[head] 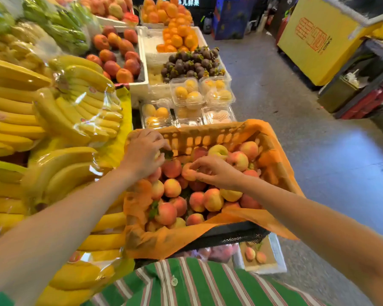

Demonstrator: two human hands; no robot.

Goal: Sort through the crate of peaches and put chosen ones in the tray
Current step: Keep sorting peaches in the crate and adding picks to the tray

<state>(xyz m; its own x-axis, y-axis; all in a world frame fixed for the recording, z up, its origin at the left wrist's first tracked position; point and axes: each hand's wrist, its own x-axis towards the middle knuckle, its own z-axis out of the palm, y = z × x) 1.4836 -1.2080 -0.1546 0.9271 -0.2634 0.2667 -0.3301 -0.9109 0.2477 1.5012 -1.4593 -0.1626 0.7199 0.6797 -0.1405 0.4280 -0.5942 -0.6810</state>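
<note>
The right hand (212,171) is pinching a peach (188,172) at the centre of the crate (208,133), apparently for inspection, while the left hand (145,154) is gripping a leafy peach (158,155) at 10 o'clock, with the tray (280,255) sitting at 5 o'clock.

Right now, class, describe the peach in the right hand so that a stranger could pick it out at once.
Find the orange-lined crate of peaches beside the bananas. Near its middle the right hand reaches in. The peach is the orange-pink one on that hand's banana side, the only one its fingertips pinch.
</note>
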